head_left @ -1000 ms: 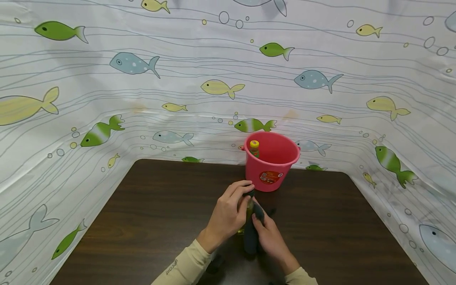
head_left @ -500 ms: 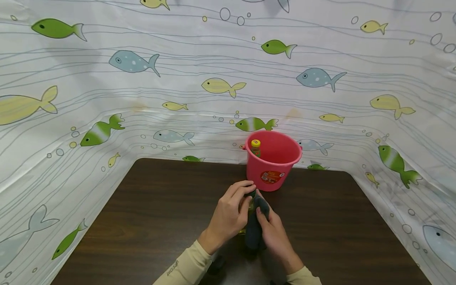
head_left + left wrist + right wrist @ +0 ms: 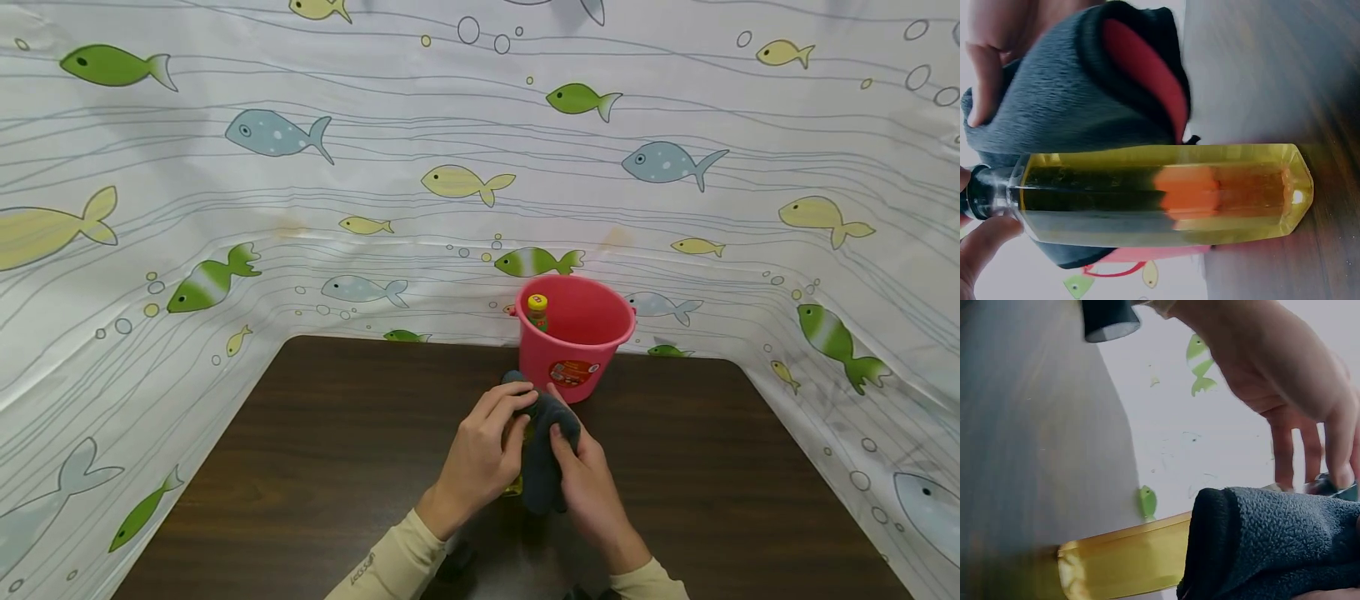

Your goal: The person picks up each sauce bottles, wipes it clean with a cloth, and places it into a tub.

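Note:
My left hand [image 3: 480, 454] pinches a clear bottle [image 3: 1241, 194] of yellow liquid by its dark cap and neck. The bottle stands upright over the table, its base lowest. A dark grey cloth [image 3: 542, 471] with fuzzy nap is bunched in my right hand [image 3: 592, 483], thumb on top. In the left wrist view the cloth lies along the bottle's upper side and shows behind its neck, a red patch in its fold. The right wrist view shows the bottle's lower part [image 3: 1129, 556] sticking out past the cloth. In the head view, hands and cloth hide most of the bottle.
A pink bucket [image 3: 536, 358] stands just beyond my hands at the table's back. Inside it is a container with a yellow cap [image 3: 537, 302]. Fish-printed white sheeting [image 3: 450, 100] walls in the dark wooden table [image 3: 315, 467] at the back and sides.
The cloth has moved up along the bottle with my right hand, which also shifts slightly right. A cloth edge now shows beyond the left fingertips. My left hand stays at the cap.

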Tool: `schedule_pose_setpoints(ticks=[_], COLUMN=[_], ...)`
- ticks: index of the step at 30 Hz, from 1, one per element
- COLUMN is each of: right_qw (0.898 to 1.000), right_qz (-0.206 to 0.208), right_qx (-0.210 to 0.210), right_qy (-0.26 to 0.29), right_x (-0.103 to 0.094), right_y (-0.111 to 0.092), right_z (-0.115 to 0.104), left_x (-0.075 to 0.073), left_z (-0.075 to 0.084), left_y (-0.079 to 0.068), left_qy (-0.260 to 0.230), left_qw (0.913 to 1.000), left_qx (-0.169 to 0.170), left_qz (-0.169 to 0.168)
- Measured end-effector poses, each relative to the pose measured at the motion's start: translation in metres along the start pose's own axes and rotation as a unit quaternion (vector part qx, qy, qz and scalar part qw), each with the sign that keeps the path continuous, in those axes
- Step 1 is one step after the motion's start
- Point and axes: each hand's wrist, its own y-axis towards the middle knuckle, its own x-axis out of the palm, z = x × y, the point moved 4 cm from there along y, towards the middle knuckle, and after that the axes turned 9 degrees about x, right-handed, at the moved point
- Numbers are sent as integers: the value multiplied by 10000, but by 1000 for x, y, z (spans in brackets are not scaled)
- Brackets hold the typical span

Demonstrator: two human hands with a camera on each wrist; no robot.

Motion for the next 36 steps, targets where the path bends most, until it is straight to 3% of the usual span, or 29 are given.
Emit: schedule_pose_setpoints(ticks=[13,23,31,36], right_qw=[9988,9952,9972,9964], right_qz=[115,647,355,209], right_qx=[-421,-341,-61,-333], right_qy=[228,-644,-661,-754], right_x=[-11,-16,-8,0], right_y=[-9,-15,-22,-23], right_z=[-25,-11,-1,-2], left_x=[0,0,-1,-1], left_z=[0,1,1,1], left_y=[0,1,1,1], left_qy=[35,86,47,-50], left_qw=[10000,9999,10000,10000], left_qx=[71,71,20,-34], left_qz=[12,-24,-42,-39])
